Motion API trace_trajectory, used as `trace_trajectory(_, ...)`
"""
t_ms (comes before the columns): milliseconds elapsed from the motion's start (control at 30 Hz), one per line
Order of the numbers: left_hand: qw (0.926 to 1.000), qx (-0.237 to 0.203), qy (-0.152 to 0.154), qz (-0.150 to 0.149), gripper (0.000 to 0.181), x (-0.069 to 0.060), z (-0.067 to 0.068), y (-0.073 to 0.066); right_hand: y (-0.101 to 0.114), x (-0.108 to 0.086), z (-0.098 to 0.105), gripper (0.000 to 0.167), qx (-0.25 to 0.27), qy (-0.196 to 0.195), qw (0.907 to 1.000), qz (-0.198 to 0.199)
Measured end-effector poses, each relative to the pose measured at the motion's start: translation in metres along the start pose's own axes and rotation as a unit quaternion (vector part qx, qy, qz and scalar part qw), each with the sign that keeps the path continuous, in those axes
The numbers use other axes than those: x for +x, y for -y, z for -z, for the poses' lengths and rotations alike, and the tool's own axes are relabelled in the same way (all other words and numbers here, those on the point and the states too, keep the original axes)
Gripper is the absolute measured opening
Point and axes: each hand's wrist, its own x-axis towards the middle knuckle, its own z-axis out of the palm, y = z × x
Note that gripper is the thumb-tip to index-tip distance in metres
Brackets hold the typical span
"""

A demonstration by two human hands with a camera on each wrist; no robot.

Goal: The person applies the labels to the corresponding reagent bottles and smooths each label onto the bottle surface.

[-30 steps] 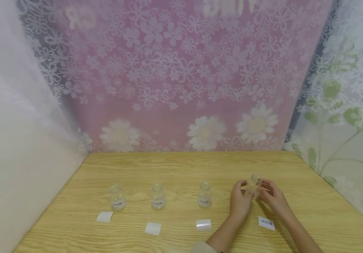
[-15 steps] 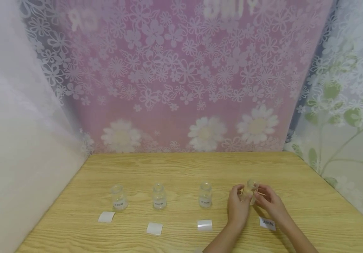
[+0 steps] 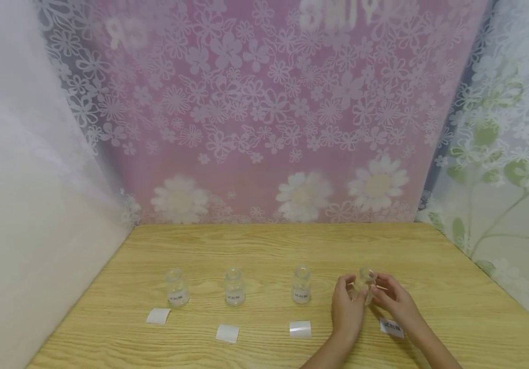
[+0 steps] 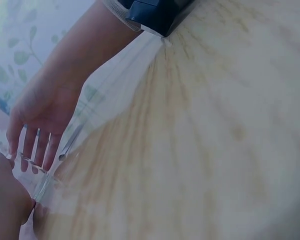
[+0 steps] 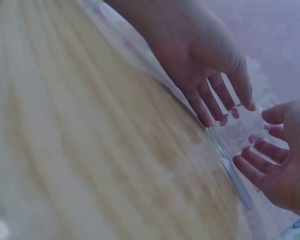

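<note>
At the right of the table, my left hand [image 3: 348,312] and right hand [image 3: 398,302] hold a clear glass bottle [image 3: 366,287] between them. The bottle stands upright at about table height; whether its base touches the wood is hard to tell. In the right wrist view, the fingertips of the left hand [image 5: 210,65] and right hand [image 5: 285,165] meet the bottle's glass from both sides. Just in front lies a white label [image 3: 392,327] with dark printed characters, partly beside the right wrist. The held bottle's front is mostly hidden by the fingers.
Left of the hands stand three clear bottles [image 3: 301,285], [image 3: 234,287], [image 3: 177,288], each bearing a printed label. Small white paper pieces [image 3: 300,329], [image 3: 228,333], [image 3: 158,315] lie before them on the wooden table [image 3: 264,246]. A floral curtain [image 3: 264,128] hangs behind.
Both hands have lowered the bottle toward the table, and it has gone from tilted to upright. The other bottles and papers keep their places; the head view has shifted slightly.
</note>
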Motion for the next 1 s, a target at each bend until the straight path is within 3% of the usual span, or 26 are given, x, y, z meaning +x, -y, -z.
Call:
trace_trajectory(400,0.9994,0.029,-0.012,-0.013,0.029,-0.007,0.002,-0.002,0.003,-0.002,-0.002,0.04,0.004,-0.016,0.9998,-0.008)
trace_trajectory(600,0.999,0.044,-0.009,-0.005,0.032,-0.007,0.004,-0.001,0.004,-0.003,-0.002,0.041,-0.004,-0.011,0.9999,-0.003)
trace_trajectory(767,0.997,0.078,-0.004,0.002,0.032,-0.01,0.007,-0.002,0.003,-0.01,0.008,0.038,-0.081,-0.013,0.996,0.036)
trace_trajectory(867,0.9954,0.094,-0.001,-0.015,0.023,-0.015,0.01,-0.003,0.001,-0.015,0.018,0.032,-0.139,-0.017,0.9888,0.052)
trace_trajectory(933,0.9926,0.114,0.025,-0.033,0.021,-0.019,0.012,-0.003,-0.001,-0.02,0.025,0.028,-0.176,-0.007,0.9831,0.051)
trace_trajectory(1000,0.9829,0.16,0.07,-0.059,0.019,-0.022,0.013,-0.003,-0.004,-0.026,0.032,0.024,-0.191,0.014,0.9802,0.05)
